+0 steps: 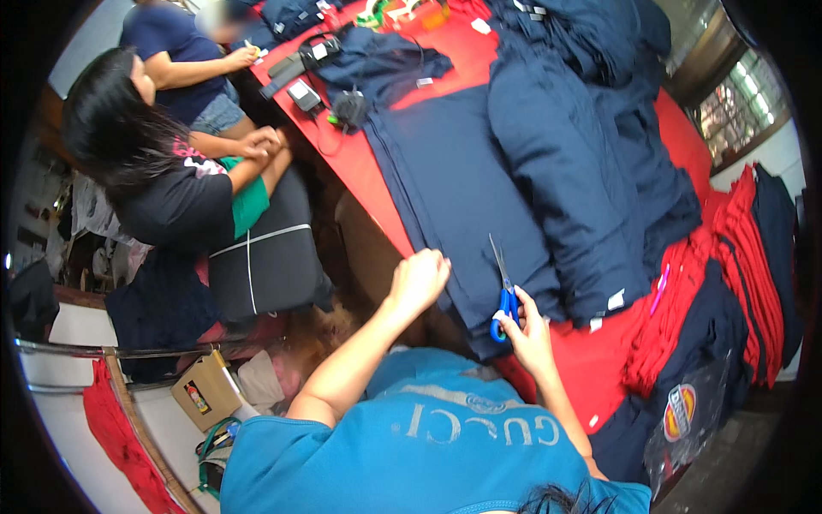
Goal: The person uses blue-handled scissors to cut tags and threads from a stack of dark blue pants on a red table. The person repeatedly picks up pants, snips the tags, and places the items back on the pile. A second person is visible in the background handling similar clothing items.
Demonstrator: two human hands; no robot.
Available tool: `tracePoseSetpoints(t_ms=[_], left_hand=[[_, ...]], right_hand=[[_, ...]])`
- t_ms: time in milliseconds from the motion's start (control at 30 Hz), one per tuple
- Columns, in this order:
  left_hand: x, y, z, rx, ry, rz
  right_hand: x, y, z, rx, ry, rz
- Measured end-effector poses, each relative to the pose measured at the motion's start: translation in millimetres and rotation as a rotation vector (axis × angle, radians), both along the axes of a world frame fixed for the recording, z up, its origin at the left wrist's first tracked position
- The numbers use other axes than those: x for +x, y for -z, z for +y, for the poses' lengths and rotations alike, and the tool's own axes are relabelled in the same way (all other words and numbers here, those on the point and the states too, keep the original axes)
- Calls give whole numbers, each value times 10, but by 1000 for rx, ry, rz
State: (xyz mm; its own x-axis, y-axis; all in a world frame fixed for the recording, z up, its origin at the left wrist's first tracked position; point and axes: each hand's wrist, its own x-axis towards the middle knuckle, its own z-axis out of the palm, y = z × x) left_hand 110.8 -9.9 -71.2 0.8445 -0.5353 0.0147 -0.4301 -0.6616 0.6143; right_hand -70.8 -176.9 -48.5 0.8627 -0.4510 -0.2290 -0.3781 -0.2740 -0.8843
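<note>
- The scissors (507, 295), with blue handles and slim metal blades, were over the near part of a folded navy garment (462, 163), tips pointing away from the wearer.
- The right hand (533, 332) was closed around the blue handles; how far the blades stood apart was hard to tell.
- The left hand (421, 278) was at the garment's left edge, its fingers curled inward; whether they pinched the cloth, I could not tell.
- The garment lay flat on a red-covered table (467, 56), its long left edge running along the table's side.
- Just right of it, a heap of navy garments (561, 180) spread up the table, a white tag (616, 299) at its near end.
- Farther right were folded red cloth (749, 274), a thin pink object (660, 289) and, lower down, a clear plastic bag (689, 433).
- Near the table's far left side were black devices (306, 97) and a dark round item (349, 110).
- Left of the table, a person in a black shirt (175, 201) sat with hands together, beside a black bundle (261, 270) tied with white cord; another person in navy (175, 43) was beyond.
- A cardboard box (204, 394) was at lower left.
</note>
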Motion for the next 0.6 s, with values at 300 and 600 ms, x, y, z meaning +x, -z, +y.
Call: tracePoseSetpoints(t_ms=[300,600], left_hand=[[-155,-33,18,-72,-93,229],[-583,-396,-131,-665,-13,970]], right_hand=[[-512,-139,140,486,156,-140],[-594,-514,162,675,141,-205]])
